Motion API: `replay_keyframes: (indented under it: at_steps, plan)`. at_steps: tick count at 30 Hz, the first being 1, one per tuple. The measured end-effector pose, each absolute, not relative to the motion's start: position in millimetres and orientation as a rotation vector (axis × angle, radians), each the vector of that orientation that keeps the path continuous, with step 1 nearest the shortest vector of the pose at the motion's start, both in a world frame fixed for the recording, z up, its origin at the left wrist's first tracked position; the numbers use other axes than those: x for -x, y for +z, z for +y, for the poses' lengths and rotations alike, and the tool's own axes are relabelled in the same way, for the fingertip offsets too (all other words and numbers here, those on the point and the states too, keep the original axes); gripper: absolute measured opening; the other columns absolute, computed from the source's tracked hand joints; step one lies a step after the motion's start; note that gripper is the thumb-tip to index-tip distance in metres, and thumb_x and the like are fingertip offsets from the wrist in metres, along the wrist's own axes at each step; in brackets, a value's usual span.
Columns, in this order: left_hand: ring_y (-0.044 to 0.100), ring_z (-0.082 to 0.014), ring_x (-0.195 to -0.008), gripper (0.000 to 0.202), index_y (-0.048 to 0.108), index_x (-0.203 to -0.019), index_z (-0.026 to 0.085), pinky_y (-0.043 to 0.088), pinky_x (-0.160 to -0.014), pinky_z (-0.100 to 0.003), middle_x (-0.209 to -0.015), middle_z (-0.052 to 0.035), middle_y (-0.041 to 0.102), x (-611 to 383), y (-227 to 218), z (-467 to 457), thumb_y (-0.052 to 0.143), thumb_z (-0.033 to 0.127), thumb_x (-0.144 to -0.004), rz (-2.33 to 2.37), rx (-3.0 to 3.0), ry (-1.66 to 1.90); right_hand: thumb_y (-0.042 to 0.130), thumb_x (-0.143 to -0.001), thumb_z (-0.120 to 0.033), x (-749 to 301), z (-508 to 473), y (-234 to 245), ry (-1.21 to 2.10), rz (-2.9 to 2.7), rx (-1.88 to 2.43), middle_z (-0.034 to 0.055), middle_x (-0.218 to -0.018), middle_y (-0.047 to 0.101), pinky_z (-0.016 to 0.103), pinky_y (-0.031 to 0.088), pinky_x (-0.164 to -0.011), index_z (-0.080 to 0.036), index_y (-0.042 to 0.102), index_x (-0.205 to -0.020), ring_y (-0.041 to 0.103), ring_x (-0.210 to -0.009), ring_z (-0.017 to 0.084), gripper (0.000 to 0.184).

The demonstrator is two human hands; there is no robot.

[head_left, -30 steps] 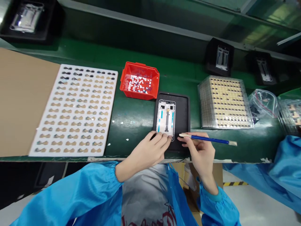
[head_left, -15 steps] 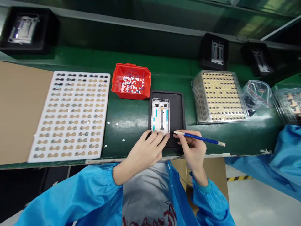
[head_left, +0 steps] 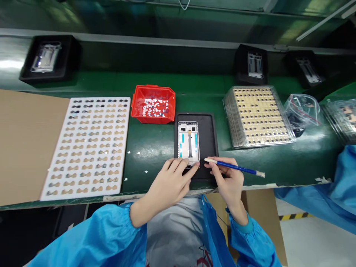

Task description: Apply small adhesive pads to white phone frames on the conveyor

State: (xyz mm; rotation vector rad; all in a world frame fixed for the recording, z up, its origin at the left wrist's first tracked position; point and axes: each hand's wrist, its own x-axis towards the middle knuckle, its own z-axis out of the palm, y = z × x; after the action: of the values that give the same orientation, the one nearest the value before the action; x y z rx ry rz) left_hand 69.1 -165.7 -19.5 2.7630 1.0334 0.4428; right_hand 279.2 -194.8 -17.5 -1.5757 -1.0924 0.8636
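Note:
A silver phone frame [head_left: 189,142] with blue strips and a dark flex cable lies in a black tray [head_left: 208,139]. Over its lower end rests my left hand [head_left: 169,181], its index finger stretched to the frame's lower right corner and the other fingers along the left side. My right hand [head_left: 229,181] pinches a blue pen-like stick [head_left: 236,166] with pale ends, just right of the frame. The stick's left tip is above the tray, apart from the frame.
A red bin [head_left: 152,118] holds small white pieces. At left lies a white foam sheet [head_left: 125,148] with rows of tan parts, beside cardboard [head_left: 27,148]. Stacked clear trays [head_left: 232,122] and a plastic bag [head_left: 302,107] stand right. A co-worker's blue sleeve [head_left: 343,178] shows at far right.
The whole view has shifted, with the bench appearing a little lower. My left index finger now reaches separately toward the frame's lower right corner. The right hand keeps its hold on the stick.

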Motion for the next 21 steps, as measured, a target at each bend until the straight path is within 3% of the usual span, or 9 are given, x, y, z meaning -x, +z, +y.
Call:
replay_keyframes:
  at_steps: [5,9,11,13,15,16,21]
  plan:
    - [0.066,-0.0244,-0.107,0.044,0.062,-0.150,0.020,0.056,-0.091,-0.038,-0.119,-0.0111,0.070,-43,8,-151,0.051,0.013,-0.108,1.052,-2.484,0.769,0.084,-0.097,-0.046,-279,-194,-18,0.873,-1.065,1.549,0.0093,-0.103,0.087,0.032,0.072,-0.064,-0.023,0.076,-0.101,0.087,-0.082,0.027,0.024]
    - [0.062,-0.0206,-0.077,0.036,0.070,-0.133,0.031,0.052,-0.075,-0.038,-0.084,0.0004,0.062,-7,29,-115,0.062,0.012,-0.104,1.436,-2.435,1.217,0.085,-0.097,-0.044,-278,-194,-19,0.877,-1.040,1.531,0.0087,-0.102,0.087,0.032,0.072,-0.063,-0.023,0.076,-0.101,0.087,-0.079,0.026,0.023]
    - [0.062,-0.0219,-0.076,0.035,0.073,-0.129,0.031,0.054,-0.078,-0.043,-0.080,0.0000,0.059,11,29,-92,0.058,0.011,-0.105,1.609,-2.457,1.291,0.085,-0.097,-0.044,-278,-193,-20,0.871,-1.040,1.522,0.0086,-0.102,0.087,0.031,0.072,-0.062,-0.024,0.076,-0.100,0.087,-0.078,0.026,0.023]
    - [0.068,-0.0315,-0.106,0.041,0.070,-0.139,0.027,0.055,-0.096,-0.056,-0.108,-0.0092,0.068,24,23,-75,0.052,0.011,-0.106,1.712,-2.490,1.102,0.085,-0.097,-0.044,-278,-194,-20,0.865,-1.038,1.517,0.0089,-0.102,0.087,0.030,0.071,-0.062,-0.023,0.076,-0.100,0.087,-0.078,0.025,0.023]
    - [0.058,-0.0409,-0.137,0.046,0.063,-0.148,0.024,0.049,-0.112,-0.068,-0.144,-0.0158,0.062,27,17,-72,0.052,0.012,-0.105,1.738,-2.492,0.909,0.085,-0.097,-0.042,-278,-195,-21,0.863,-1.033,1.507,0.0089,-0.102,0.087,0.029,0.071,-0.063,-0.023,0.076,-0.100,0.087,-0.079,0.025,0.021]
    - [0.055,-0.0412,-0.141,0.045,0.063,-0.147,0.025,0.048,-0.113,-0.068,-0.151,-0.0156,0.059,23,13,-77,0.054,0.013,-0.105,1.716,-2.502,0.891,0.085,-0.097,-0.041,-278,-195,-21,0.865,-1.033,1.501,0.0087,-0.102,0.087,0.028,0.071,-0.063,-0.023,0.076,-0.100,0.087,-0.079,0.024,0.020]
    - [0.064,-0.0250,-0.106,0.021,0.069,-0.124,0.023,0.056,-0.092,-0.042,-0.112,-0.0060,0.073,-28,-2,-125,0.065,0.015,-0.106,1.162,-2.632,0.865,0.085,-0.097,-0.042,-279,-195,-22,0.850,-1.051,1.497,0.0087,-0.102,0.087,0.027,0.071,-0.061,-0.022,0.077,-0.101,0.087,-0.076,0.024,0.022]
